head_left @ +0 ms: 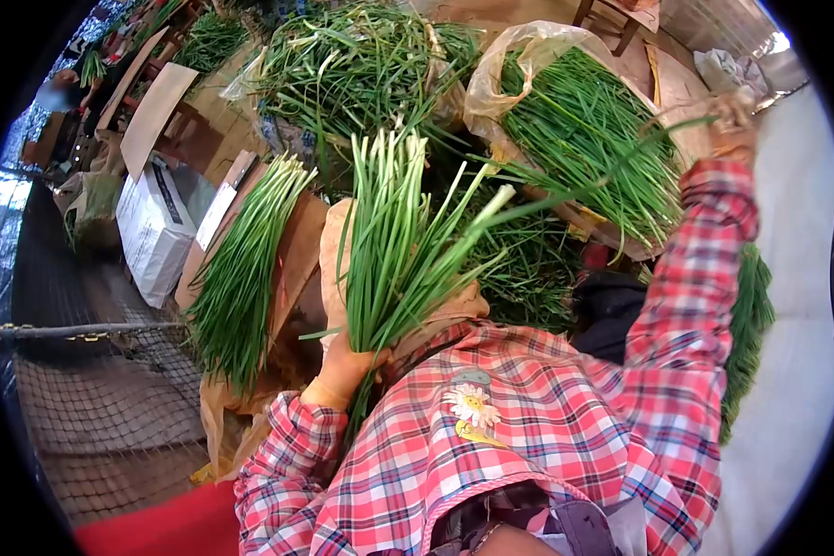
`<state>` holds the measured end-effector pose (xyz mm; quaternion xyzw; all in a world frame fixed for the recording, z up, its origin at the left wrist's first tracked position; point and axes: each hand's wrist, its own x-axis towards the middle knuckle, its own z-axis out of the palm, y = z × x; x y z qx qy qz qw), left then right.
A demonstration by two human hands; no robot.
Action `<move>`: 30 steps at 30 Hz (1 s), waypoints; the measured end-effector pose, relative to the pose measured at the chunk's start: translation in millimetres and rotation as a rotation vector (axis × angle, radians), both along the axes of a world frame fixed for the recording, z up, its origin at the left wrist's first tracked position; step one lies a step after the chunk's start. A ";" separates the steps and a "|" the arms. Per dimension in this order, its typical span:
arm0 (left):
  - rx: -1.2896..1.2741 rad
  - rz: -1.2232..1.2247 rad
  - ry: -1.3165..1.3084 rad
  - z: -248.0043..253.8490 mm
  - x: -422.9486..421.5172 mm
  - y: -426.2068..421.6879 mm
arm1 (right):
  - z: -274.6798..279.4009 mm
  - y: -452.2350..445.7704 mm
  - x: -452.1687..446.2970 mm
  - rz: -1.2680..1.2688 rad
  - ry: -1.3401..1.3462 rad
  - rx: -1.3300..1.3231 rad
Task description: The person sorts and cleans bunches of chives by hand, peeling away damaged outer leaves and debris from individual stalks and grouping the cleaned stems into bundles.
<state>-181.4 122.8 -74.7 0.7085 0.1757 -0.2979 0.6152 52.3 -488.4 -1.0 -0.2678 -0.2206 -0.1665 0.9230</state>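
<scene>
My left hand is closed around the lower, leafy part of a bunch of garlic chives, with the pale stem ends pointing up and away from me. A few stalks lean out of the bunch to the right. Raised far out to the right, my right hand is smeared by motion. Its fingers are closed on one end of a long green chive leaf, which stretches back toward the leaning stalks. Whether the leaf is still joined to the bunch I cannot tell.
A sorted bundle of chives lies on a board to the left. Ahead is a large loose heap; a plastic bag of chives stands right of it. A white box sits at left, and netting hangs nearer me.
</scene>
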 end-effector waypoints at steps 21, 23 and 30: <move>0.443 -0.248 -0.473 10.1 -7.8 -5.5 | -30.0 358.7 -80.2 0.382 0.261 -2.122; 0.492 -0.303 -0.423 16.3 -6.0 1.8 | -61.3 340.4 -82.2 0.332 0.655 -1.470; 0.436 -0.330 -0.436 36.6 -3.1 18.1 | -65.1 241.2 -25.0 0.142 1.246 -1.380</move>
